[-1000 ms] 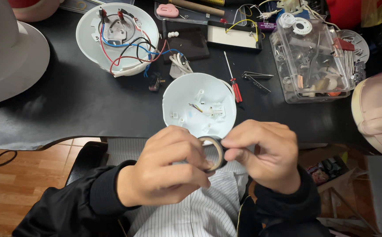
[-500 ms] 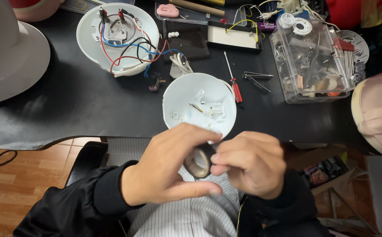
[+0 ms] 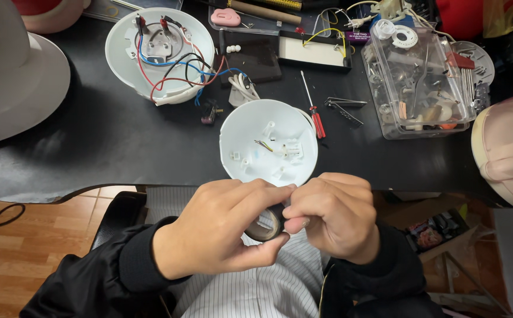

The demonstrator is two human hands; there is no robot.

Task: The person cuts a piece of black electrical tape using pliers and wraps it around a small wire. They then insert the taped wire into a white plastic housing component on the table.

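Both hands meet over the lap, just off the table's [image 3: 91, 147] near edge: left hand [image 3: 221, 227] curled round a tape roll [image 3: 266, 224], right hand [image 3: 333, 215] pinching its rim. White round housing [image 3: 268, 141] sits just beyond, at that edge.

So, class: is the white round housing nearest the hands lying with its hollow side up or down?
Hollow side up: the white round housing rests on the black table, showing inner clips and short wires.

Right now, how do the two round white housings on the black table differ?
The far housing holds a tangle of red, blue and black wires; the near housing shows only small clips and one short wire. The near housing overhangs the table edge; the far housing sits further in. Both are open white plastic bowls.
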